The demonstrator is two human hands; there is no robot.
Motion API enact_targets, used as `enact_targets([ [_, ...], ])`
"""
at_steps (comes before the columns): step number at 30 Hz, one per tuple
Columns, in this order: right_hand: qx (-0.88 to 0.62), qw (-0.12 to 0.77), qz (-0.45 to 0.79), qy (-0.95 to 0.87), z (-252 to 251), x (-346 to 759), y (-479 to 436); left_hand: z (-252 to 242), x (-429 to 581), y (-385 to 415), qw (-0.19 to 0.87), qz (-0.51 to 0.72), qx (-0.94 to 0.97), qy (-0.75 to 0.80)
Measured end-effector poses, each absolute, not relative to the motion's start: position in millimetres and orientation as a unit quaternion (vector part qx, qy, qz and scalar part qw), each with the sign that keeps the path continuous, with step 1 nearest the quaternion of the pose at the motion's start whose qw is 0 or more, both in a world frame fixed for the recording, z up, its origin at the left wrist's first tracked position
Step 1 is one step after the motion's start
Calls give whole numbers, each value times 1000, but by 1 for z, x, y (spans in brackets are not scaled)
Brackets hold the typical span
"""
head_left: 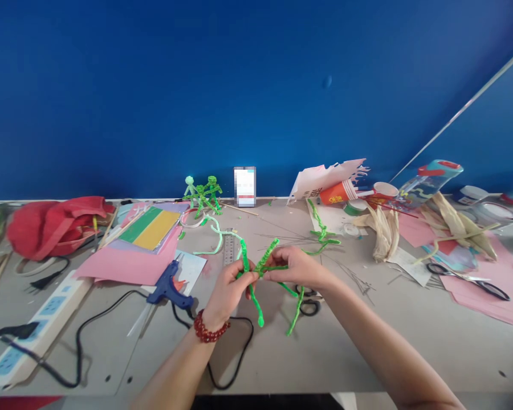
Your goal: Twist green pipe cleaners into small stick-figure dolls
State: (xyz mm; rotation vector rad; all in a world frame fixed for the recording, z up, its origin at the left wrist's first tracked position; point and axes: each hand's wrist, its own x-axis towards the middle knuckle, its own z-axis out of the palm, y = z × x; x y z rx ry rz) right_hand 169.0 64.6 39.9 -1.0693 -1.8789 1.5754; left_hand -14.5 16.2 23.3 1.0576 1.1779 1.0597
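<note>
Head camera: left hand (227,293) and right hand (298,267), fingers closed, pinch a green pipe-cleaner figure (267,256) above the worktop (111,364). Nearby lie a steel ruler (228,249) and blue glue gun (167,287); farther off, an orange paper cup (337,192) bears illegible print.

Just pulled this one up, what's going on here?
A person holds a green pipe cleaner shape between their left hand and right hand, with its lengths hanging toward the craft table. A blue hot glue gun, a metal ruler and black-handled scissors lie close by. Small green pipe cleaner figures stand at the table's far edge.
</note>
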Motion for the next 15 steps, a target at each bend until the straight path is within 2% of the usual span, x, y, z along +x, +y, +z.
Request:
enact_targets([
  [5, -415, 278, 399, -769, 43, 161, 53, 20, -12, 18, 588, 459, 434, 505],
  [12, -396, 291, -5, -871, 43, 145, 30, 11, -10, 22, 600, 504, 384, 488],
  [15, -380, 291, -72, -875, 41, 140, 24, 12, -9, 20, 613, 514, 357, 483],
])
